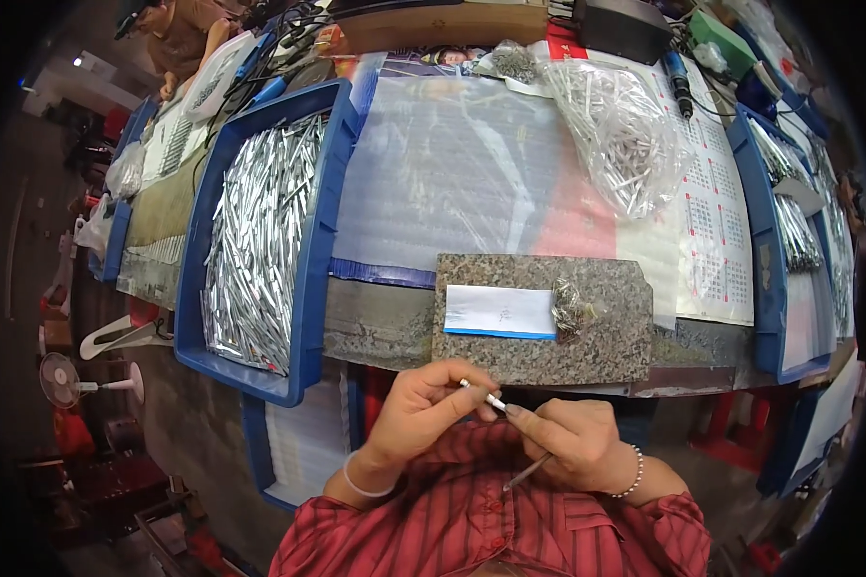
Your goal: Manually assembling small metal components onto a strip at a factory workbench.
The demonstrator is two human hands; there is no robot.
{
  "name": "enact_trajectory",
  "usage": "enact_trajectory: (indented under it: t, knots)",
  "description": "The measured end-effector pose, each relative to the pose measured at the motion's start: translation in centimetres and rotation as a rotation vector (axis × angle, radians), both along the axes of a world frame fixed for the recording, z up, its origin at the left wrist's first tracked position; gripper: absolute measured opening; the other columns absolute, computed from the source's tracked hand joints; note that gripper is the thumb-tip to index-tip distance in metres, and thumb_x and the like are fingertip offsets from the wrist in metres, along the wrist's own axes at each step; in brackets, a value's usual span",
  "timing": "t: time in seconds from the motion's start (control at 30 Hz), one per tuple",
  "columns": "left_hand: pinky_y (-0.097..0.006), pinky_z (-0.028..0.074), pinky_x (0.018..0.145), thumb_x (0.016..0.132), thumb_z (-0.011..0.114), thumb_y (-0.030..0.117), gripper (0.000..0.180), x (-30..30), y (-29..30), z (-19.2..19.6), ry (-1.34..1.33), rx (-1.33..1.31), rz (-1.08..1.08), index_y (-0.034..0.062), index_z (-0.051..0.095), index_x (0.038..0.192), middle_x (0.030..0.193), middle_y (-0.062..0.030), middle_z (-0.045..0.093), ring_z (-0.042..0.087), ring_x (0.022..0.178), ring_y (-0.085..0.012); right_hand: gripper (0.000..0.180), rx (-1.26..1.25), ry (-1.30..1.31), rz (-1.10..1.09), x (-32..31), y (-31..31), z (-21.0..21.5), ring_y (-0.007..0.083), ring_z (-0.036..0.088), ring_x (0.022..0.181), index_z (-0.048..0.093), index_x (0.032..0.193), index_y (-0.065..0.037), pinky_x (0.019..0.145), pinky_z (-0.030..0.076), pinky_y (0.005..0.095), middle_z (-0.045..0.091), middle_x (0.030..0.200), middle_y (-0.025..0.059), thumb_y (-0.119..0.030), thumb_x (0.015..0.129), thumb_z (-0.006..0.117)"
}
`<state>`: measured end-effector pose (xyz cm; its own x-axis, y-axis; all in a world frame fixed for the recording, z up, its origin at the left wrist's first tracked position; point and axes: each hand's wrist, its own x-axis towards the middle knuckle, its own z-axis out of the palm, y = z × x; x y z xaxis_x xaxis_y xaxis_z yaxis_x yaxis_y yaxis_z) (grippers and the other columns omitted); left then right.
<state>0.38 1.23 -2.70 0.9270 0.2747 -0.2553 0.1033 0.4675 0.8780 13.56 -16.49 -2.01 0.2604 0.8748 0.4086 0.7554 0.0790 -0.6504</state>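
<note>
Close to my chest, in front of the bench edge, my left hand (421, 412) pinches a small white-and-metal cylindrical piece (494, 400). My right hand (579, 444) meets its other end with thumb and forefinger. Tucked in the right palm is a thin, pointed metal tool (527, 472) whose tip angles down toward my shirt; its exact kind does not show. Just beyond both hands lies a speckled stone slab (534, 365). A white paper pad with a blue edge (498, 312) rests on it, beside a small heap of tiny metal parts (572, 310).
At left a blue tray (318, 240) holds many slim silver pieces. A clear bag of white tubes (625, 135) lies at the back right, near a screwdriver-like tool (678, 85). Another blue tray (755, 250) stands far right. One person (178, 38) sits at upper left.
</note>
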Motion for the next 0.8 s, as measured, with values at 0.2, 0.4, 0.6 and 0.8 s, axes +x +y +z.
enact_trajectory:
  t: [0.2, 0.4, 0.6, 0.8]
  knots:
    - [-0.028, 0.051, 0.067, 0.089, 0.064, 0.005, 0.014, 1.6, 3.3, 1.1, 0.005, 0.594, -0.396, 0.0005, 0.068, 0.102, 0.084, -0.0091, 0.067, 0.067, 0.079, -0.0181, 0.030, -0.042, -0.295, 0.204, 3.1, 1.0, 2.0, 0.0115, 0.052, 0.054, 0.067, 0.102, -0.005, 0.041, 0.042, 0.0259, 0.046, 0.070, 0.0005, -0.012, 0.074, 0.065]
    - [-0.036, 0.052, 0.062, 0.084, 0.067, 0.004, 0.018, 2.9, 3.6, 1.1, -0.230, 1.062, -0.148, 0.0029, 0.066, 0.102, 0.084, -0.0131, 0.066, 0.065, 0.074, -0.0310, 0.029, 0.000, -0.280, 0.157, 5.4, 3.0, 1.7, 0.0144, 0.055, 0.055, 0.068, 0.102, -0.007, 0.043, 0.045, 0.0280, 0.049, 0.071, 0.0016, -0.011, 0.073, 0.066]
    - [-0.037, 0.051, 0.060, 0.079, 0.071, 0.002, 0.021, 3.9, 5.0, -0.1, -0.366, 1.197, 0.040, 0.0014, 0.065, 0.099, 0.080, -0.0122, 0.066, 0.065, 0.070, -0.0305, 0.029, -0.082, -0.050, -0.067, 5.9, 4.8, 2.7, 0.0241, 0.063, 0.063, 0.067, 0.104, -0.004, 0.051, 0.050, 0.0337, 0.061, 0.083, 0.0095, -0.004, 0.075, 0.072]
    - [-0.039, 0.043, 0.080, 0.077, 0.071, 0.003, 0.013, 5.4, 6.2, -1.5, -0.235, 1.338, 0.188, 0.0041, 0.066, 0.089, 0.087, -0.0089, 0.066, 0.064, 0.090, -0.0299, 0.051, 0.084, 0.341, -0.234, 6.3, 3.3, 4.2, 0.0264, 0.064, 0.066, 0.064, 0.107, 0.003, 0.057, 0.050, 0.0288, 0.068, 0.105, 0.0168, -0.043, 0.101, 0.043]
